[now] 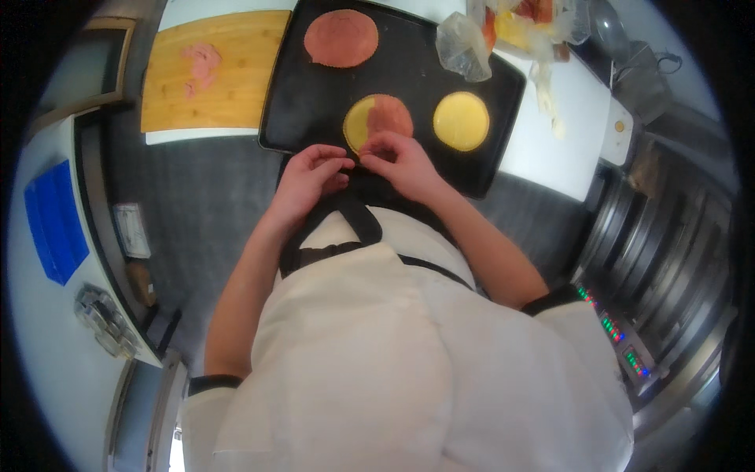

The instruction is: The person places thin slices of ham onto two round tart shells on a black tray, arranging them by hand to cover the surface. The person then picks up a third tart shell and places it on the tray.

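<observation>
On a black baking tray (299, 118) lies a round crimped-edge pastry base (358, 126), bare yellow on its left and covered by a thin pink slice (391, 116) on its right. My right hand (403, 167) is at its near edge, thumb and forefinger pinched together. Just left of it, my left hand (313, 177) has its fingers curled and the thumb against the forefinger. Whatever either hand pinches is too small to see. Farther back sits a larger disc (341, 38) wholly covered in pink. To the right rests a plain yellow pastry base (462, 121).
A wooden cutting board (236, 71) at the left bears torn pink pieces (203, 64). Crumpled clear plastic bags (465, 47) overlap the tray's back right corner. At far right stands metal equipment with lit displays (613, 326). A blue object (57, 222) lies on the left counter.
</observation>
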Action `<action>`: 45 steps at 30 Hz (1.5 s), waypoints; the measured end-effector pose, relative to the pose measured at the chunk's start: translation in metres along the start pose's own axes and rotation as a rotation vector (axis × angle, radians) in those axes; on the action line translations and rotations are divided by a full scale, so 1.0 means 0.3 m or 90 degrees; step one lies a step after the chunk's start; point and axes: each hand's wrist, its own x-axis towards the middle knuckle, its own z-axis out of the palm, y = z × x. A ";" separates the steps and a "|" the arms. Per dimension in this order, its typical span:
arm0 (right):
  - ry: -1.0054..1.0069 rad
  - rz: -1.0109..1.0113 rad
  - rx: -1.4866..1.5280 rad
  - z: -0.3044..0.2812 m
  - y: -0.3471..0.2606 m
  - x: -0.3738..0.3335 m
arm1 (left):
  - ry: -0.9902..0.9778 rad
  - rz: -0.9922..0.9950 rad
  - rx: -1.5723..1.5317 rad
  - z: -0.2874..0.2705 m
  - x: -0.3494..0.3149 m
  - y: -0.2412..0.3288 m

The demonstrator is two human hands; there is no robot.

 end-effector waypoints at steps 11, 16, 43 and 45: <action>0.209 0.141 -0.008 -0.168 0.112 0.085 | -0.034 -0.016 -0.129 -0.212 0.120 -0.033; 0.235 0.158 -0.057 -0.141 0.124 0.235 | -0.021 0.005 -0.168 -0.242 0.156 -0.016; 0.203 0.111 -0.190 -0.008 0.121 0.282 | -0.014 -0.078 -0.026 -0.218 0.237 -0.034; 0.084 0.095 -0.061 0.071 0.082 0.222 | -0.024 -0.069 -0.033 -0.184 0.256 -0.025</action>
